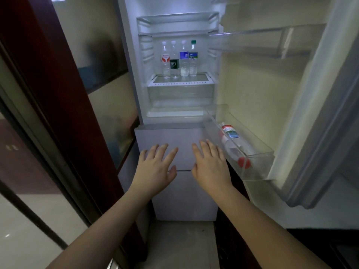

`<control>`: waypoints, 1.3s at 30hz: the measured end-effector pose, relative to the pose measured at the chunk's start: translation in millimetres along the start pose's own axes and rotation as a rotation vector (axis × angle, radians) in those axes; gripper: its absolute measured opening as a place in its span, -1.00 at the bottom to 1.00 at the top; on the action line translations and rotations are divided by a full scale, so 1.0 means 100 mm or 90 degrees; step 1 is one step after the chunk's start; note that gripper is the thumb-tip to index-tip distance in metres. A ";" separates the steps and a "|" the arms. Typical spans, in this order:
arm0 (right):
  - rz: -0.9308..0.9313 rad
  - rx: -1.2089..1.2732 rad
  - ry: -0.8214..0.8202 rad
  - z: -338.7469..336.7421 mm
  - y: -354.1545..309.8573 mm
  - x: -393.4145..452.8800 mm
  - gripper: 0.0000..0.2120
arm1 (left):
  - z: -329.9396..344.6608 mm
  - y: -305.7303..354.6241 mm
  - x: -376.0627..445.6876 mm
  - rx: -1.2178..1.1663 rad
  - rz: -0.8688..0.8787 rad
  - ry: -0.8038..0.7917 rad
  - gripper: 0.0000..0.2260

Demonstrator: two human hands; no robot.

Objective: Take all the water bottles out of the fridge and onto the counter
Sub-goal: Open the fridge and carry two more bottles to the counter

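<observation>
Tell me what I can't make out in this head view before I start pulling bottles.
- Counter: not in the head view; outside the frame.
- Labels on the four upright bottles: too small and blurred to read.
- Bottle in the door bin: lying down, partly masked by the bin's front wall.
- Upper door shelf: contents washed out by glare.

Both forearms extended forward, bare, converging toward lower fridge drawers (184,152). Left hand (155,167) held palm-down before drawers, fingers spread, nothing gripped. Right hand (210,165) held likewise just beside it, fingers splayed, empty; hands kept slightly apart.
</observation>
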State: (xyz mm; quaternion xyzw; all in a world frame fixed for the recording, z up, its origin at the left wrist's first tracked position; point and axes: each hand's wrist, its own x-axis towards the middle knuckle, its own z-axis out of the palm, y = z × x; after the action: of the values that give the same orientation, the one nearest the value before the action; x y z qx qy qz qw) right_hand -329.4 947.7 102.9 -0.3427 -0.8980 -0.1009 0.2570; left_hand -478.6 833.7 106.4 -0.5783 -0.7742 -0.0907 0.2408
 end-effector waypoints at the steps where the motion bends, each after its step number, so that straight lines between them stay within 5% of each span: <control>1: -0.004 -0.003 0.006 0.02 -0.01 0.07 -0.37 | 0.00 -0.04 0.05 0.000 0.001 0.002 -0.50; 14: 0.004 -0.056 0.010 0.36 -0.18 1.40 -0.37 | 0.26 -0.95 1.05 -0.025 0.005 0.055 -0.48; 22: 0.061 -0.034 -0.002 0.46 -0.22 2.17 -0.43 | 0.56 -1.56 1.58 -0.019 -0.013 -0.031 -0.35; 39: 0.106 0.042 0.064 1.20 0.10 3.87 -0.43 | 1.09 -1.92 3.46 0.017 -0.024 0.049 -0.38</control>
State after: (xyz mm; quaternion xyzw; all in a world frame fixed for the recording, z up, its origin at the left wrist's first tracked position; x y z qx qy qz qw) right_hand -614.9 1216.2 206.7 -0.4020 -0.8552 -0.0665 0.3202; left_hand -762.6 1114.1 203.9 -0.5565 -0.7761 -0.1069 0.2766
